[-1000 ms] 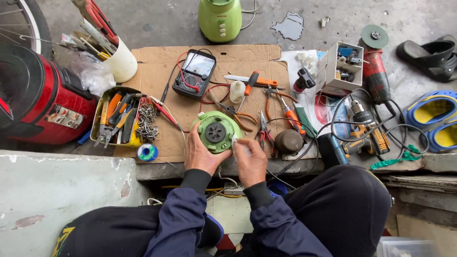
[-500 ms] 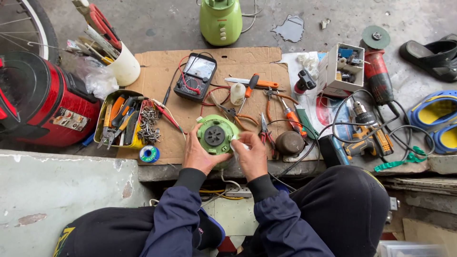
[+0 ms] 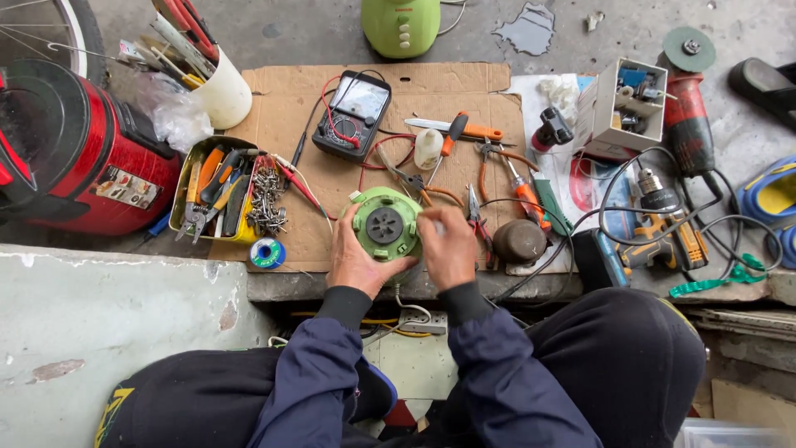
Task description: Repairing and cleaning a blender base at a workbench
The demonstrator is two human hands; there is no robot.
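1. The green round base (image 3: 384,226) lies underside-up on the cardboard sheet (image 3: 286,112), near its front edge.
2. The left hand (image 3: 355,264) grips its rim; the right hand (image 3: 448,247) closes on its right side.
3. The screwdriver (image 3: 454,133) and pliers (image 3: 518,187) lie unused nearby; the base is not yet opened.

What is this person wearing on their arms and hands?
Both arms are covered by long dark navy sleeves with snug black ribbed cuffs at the wrists. The left hand and right hand are bare: no gloves; no rings or watch can be made out.
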